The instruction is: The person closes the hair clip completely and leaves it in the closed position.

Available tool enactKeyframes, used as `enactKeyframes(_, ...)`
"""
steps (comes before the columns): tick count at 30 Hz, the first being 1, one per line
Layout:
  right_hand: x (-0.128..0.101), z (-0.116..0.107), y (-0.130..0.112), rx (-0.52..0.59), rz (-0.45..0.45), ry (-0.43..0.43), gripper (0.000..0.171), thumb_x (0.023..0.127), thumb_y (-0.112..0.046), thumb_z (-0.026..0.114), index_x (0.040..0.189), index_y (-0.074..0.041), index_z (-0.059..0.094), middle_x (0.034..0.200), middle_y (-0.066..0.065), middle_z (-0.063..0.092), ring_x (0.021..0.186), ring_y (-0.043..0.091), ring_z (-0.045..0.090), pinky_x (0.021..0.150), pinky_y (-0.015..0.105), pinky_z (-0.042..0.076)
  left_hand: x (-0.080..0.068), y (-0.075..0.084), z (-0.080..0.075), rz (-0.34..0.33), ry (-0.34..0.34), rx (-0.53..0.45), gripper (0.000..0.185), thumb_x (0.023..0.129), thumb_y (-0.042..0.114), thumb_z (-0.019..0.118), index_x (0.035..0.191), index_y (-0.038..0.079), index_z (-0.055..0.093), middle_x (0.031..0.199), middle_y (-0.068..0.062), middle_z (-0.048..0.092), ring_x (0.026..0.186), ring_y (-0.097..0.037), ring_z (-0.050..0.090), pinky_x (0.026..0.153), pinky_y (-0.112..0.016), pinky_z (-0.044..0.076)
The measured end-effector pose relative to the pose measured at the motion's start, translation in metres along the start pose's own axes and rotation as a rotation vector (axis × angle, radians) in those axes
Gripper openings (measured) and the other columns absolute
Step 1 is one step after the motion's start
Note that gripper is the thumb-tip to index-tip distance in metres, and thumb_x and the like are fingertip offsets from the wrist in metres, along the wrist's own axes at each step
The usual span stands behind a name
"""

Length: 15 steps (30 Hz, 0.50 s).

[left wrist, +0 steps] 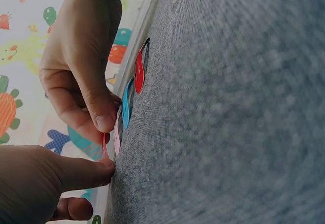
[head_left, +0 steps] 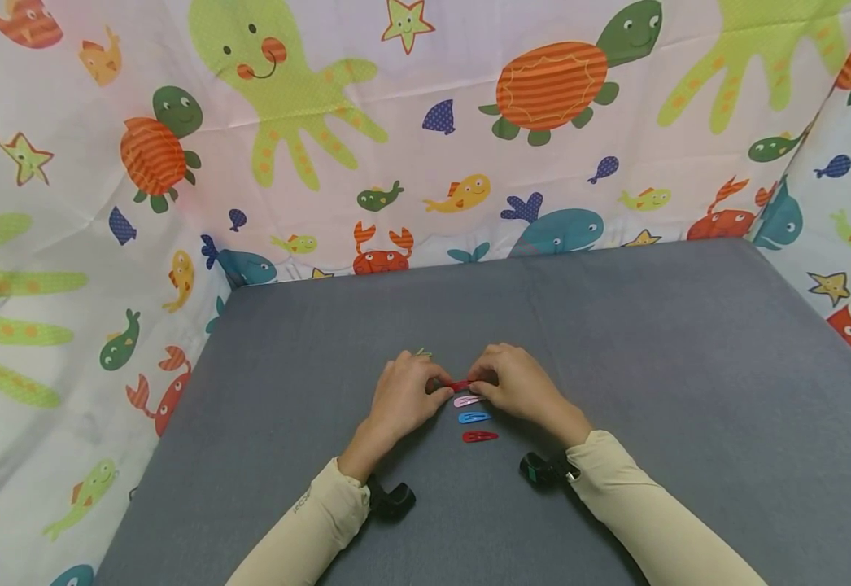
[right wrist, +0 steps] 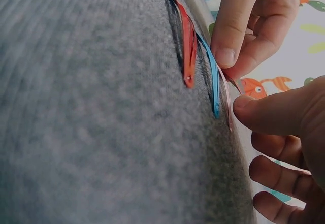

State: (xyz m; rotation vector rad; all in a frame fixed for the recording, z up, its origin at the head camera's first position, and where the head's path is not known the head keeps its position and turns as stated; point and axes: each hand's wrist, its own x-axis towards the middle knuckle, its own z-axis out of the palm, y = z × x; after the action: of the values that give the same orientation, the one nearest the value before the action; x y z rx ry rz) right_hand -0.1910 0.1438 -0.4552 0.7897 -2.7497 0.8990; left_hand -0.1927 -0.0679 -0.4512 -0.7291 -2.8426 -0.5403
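Note:
A red snap hair clip [head_left: 460,385] lies between the fingertips of both hands, low over the grey table. My left hand [head_left: 407,391] pinches its left end, and my right hand [head_left: 517,387] pinches its right end. Just below it on the cloth, a pink hair clip [head_left: 467,400] is followed by a blue hair clip [head_left: 474,417] and another red hair clip [head_left: 480,437], stacked in a column. In the right wrist view the left hand [right wrist: 256,26] grips from above. Fingers hide most of the held clip.
Behind the left hand peeks a small yellow-green thing [head_left: 423,352], mostly hidden. Grey cloth covers the table [head_left: 308,342]. A curtain [head_left: 455,73] printed with sea animals stands along the back and sides. Black wrist cameras hang below both sleeves.

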Motion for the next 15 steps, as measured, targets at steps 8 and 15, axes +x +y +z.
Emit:
enactKeyframes(8,-0.0001,-0.0001,-0.0001,-0.009,-0.008,-0.001,0.006,0.085,-0.013,0.082,0.089,-0.016,0.081,0.087,-0.004,0.071,0.086,0.017,0.064,0.082,0.043,0.050,-0.0006,0.0018,0.0004,-0.004,0.002,0.017,0.009,0.084,0.032,0.084,0.091,0.027,0.083,0.072,0.005,0.062,0.066,-0.010,0.039,0.064,-0.030,0.030)
enactKeyframes(15,-0.0007,0.0008,0.0005,-0.031,0.009,-0.008,0.008,0.085,-0.013,0.081,0.091,-0.017,0.081,0.087,-0.005,0.071,0.088,0.019,0.063,0.083,0.047,0.047,-0.0006,0.0032,0.0006,-0.002,0.005,0.028,0.008,0.084,0.032,0.083,0.091,0.027,0.083,0.071,0.005,0.062,0.066,-0.011,0.039,0.064,-0.031,0.030)
